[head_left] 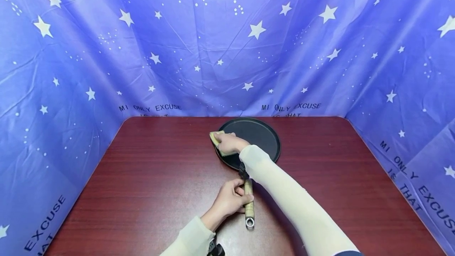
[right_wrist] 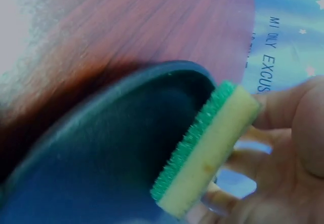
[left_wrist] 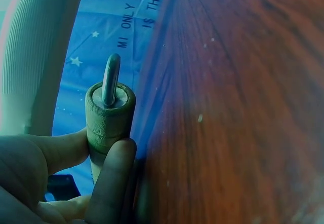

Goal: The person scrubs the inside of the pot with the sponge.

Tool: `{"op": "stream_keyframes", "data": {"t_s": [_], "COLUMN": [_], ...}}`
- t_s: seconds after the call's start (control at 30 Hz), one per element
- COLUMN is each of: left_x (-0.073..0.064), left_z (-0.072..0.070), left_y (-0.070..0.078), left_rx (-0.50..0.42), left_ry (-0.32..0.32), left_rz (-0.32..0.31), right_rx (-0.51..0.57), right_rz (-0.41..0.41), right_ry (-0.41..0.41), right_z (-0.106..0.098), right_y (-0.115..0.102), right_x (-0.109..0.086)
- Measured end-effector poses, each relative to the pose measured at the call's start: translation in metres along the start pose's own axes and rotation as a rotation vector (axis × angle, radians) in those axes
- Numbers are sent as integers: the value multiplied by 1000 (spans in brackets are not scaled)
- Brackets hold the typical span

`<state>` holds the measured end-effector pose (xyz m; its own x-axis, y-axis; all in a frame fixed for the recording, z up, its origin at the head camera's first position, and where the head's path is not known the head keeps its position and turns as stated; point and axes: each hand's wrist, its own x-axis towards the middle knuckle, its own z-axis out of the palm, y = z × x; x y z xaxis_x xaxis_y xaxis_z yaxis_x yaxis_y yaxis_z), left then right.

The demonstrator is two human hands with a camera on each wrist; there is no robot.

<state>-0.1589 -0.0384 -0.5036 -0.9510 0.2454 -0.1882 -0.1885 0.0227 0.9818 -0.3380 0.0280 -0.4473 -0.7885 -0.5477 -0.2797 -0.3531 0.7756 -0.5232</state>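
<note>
A black frying pan (head_left: 261,139) lies on the table with its wooden handle (head_left: 249,208) pointing toward me. My left hand (head_left: 230,198) grips that handle between thumb and fingers; the metal hanging ring (left_wrist: 111,79) sticks out past the grip in the left wrist view. Over the pan's left rim, my right hand (head_left: 230,144) holds a yellow sponge (right_wrist: 210,155) with a green scouring side. The green side (right_wrist: 190,140) faces the pan's inside, close to the wall. My right forearm crosses above the joint of pan and handle.
The dark red wooden table (head_left: 153,161) stretches out on both sides of the pan. A blue curtain (head_left: 213,42) with white stars and lettering hangs behind the table's far edge and along both sides.
</note>
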Motion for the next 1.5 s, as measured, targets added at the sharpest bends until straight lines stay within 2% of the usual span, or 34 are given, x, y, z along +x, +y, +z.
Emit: {"op": "stream_keyframes", "data": {"t_s": [0.2,0.4,0.53,0.7,0.87,1.0,1.23,1.37,1.5], "left_x": [-1,-2,-2,-2,-3,-3,-1,0,0], "left_z": [2,5,6,6,7,6,3,1,0], "left_y": [-1,-1,-1,-1,-1,0,3,2,0], "left_rx": [-4,-24,-27,-26,-28,-12,23,15,7], "left_ry": [4,7,12,17,14,14,27,30,36], "left_rz": [5,9,2,1,13,10,13,10,-5], "right_rx": [-10,-17,-97,-256,-380,-422,-617,-669,-703], "right_rz": [120,185,213,206,203,194,198,224,263], "right_ry": [113,177,239,298,276,245,207,212,182], "right_z": [3,2,3,0,-9,-18,-32,-37,-44], "right_y": [2,7,13,24,39,48,63,74,82], "right_x": [12,20,28,33,31,29,27,25,20]}}
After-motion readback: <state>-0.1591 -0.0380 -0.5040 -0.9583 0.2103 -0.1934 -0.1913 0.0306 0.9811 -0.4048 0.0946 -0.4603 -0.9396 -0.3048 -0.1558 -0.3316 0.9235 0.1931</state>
